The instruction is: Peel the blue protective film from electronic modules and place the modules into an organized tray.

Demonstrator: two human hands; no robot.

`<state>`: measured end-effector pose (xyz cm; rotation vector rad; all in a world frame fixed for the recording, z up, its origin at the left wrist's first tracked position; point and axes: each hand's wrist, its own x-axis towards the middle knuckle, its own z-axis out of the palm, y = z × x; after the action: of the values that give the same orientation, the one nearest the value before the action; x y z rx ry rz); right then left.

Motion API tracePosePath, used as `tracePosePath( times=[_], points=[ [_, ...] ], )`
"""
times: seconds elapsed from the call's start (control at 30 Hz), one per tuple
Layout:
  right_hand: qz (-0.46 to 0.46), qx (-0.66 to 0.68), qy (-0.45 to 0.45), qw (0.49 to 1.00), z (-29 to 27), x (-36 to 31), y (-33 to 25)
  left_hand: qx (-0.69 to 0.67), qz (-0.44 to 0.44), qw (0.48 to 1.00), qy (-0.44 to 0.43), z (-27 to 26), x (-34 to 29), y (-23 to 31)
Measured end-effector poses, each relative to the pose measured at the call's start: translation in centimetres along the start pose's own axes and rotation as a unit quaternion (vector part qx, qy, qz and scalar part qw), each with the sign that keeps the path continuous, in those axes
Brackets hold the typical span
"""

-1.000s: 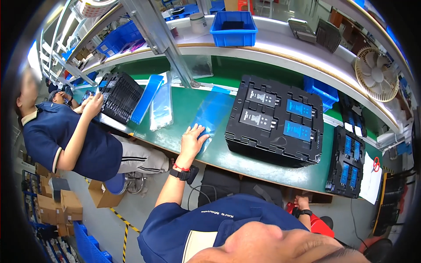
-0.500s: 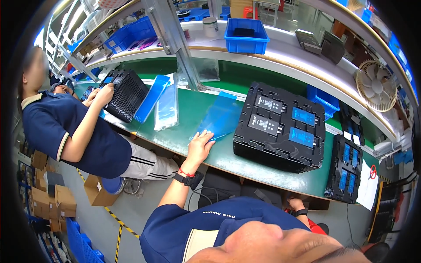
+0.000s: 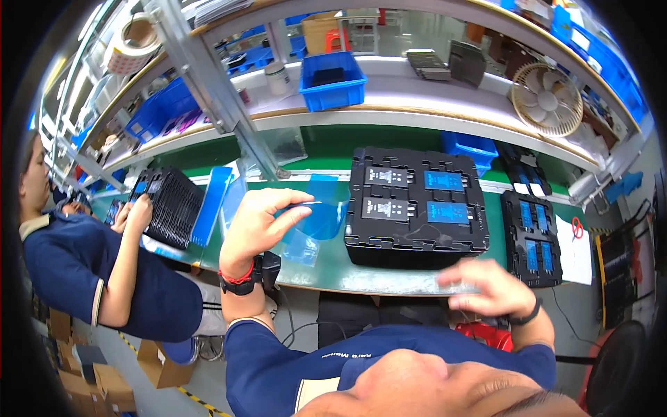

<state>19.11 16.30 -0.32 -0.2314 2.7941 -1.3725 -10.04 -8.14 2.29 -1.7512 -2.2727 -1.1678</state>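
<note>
My left hand (image 3: 258, 224) is raised above the green bench (image 3: 326, 274) and pinches a thin clear blue film sheet (image 3: 321, 217) by its edge. More blue film (image 3: 304, 244) lies on the bench under it. My right hand (image 3: 485, 286) hovers blurred at the bench's near edge, fingers spread, with nothing visible in it. Between the hands stands a stack of black trays (image 3: 415, 208) holding flat modules with grey and blue faces.
A second black tray stack (image 3: 531, 238) with blue modules sits to the right, beside white paper and red scissors (image 3: 576, 228). A co-worker on the left handles another black tray (image 3: 170, 205). A blue bin (image 3: 332, 82) and a fan (image 3: 547, 99) stand on the shelf.
My left hand has lifted off the bench with a blue film sheet pinched in it. My right hand has come into view at the bench's near edge. The view has tilted up.
</note>
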Motion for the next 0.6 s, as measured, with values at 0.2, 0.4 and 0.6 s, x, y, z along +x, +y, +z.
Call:
tracePosePath(
  times=[0.2, 0.4, 0.6],
  points=[
    [-0.163, -0.144, 0.210, 0.953, 0.4, 9.5, -0.1, -0.075, 0.093, 0.984, -0.130, 0.1, 5.0, 3.6],
    [-0.057, -0.024, 0.245, 0.968, 0.2, 11.5, 2.2, -0.176, 0.030, 0.981, 0.072, 1.7, 7.2, -1.2],
    [-0.003, 0.328, 0.347, 0.879, -2.9, 11.3, 2.6, -0.298, 0.038, 0.944, 0.134, 8.0, 6.2, -1.0]
  ],
)
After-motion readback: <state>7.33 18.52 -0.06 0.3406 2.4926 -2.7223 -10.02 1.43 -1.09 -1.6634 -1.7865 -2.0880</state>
